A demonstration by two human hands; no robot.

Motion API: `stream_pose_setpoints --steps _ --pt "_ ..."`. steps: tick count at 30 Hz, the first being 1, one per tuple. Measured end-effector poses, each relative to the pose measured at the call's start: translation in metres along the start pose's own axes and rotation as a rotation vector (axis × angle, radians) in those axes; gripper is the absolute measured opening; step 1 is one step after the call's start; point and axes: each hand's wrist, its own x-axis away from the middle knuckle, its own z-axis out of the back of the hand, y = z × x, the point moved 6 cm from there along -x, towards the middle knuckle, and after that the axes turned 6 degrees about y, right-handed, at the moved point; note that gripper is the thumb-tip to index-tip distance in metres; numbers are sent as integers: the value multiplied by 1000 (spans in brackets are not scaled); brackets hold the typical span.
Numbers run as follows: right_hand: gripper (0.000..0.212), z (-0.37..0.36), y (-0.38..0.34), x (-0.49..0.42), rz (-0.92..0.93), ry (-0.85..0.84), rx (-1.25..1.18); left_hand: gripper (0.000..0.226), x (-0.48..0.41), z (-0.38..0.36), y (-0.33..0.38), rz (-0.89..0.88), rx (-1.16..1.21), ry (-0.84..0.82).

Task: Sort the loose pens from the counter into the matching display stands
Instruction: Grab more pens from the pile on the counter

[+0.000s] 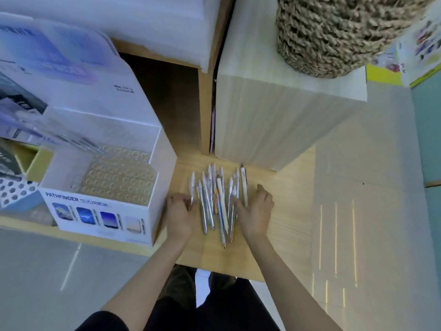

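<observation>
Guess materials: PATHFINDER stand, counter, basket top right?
Stand: likely printed cardboard, white and matte, with flat folded panels and crisp edges.
Counter: light wood or wood-look laminate with a satin finish. Straight grain lines show, but the look leaves it open.
Basket: woven natural fibre, maybe seagrass, with rough, thick braided strands.

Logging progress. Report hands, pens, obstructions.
Left hand at left edge of loose pens, fingers curled, grip unclear. Right hand open, fingers on pens. Pens heaped on counter, unsorted. PATHFINDER display stand beside left hand, nothing between.
</observation>
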Motion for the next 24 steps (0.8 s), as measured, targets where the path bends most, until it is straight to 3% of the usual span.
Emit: stream_pose_setpoints --steps 3,6,11,17,24 --pt "81 -9 -6 -11 -56 -135 -162 52 6 -11 10 3 98 -24" --pt "78 -25 -17 -12 -147 -248 -281 52 7 -23 16 15 210 -72" --pt "26 -37 -22 -5 -127 -352 -360 47 1 -27 19 -5 260 -161" --pt "6 -37 -15 -12 -242 -389 -499 51 -3 -21 10 25 320 -242" --pt "20 -44 -21 -4 -319 -594 -724 45 -1 -26 12 84 508 -390"
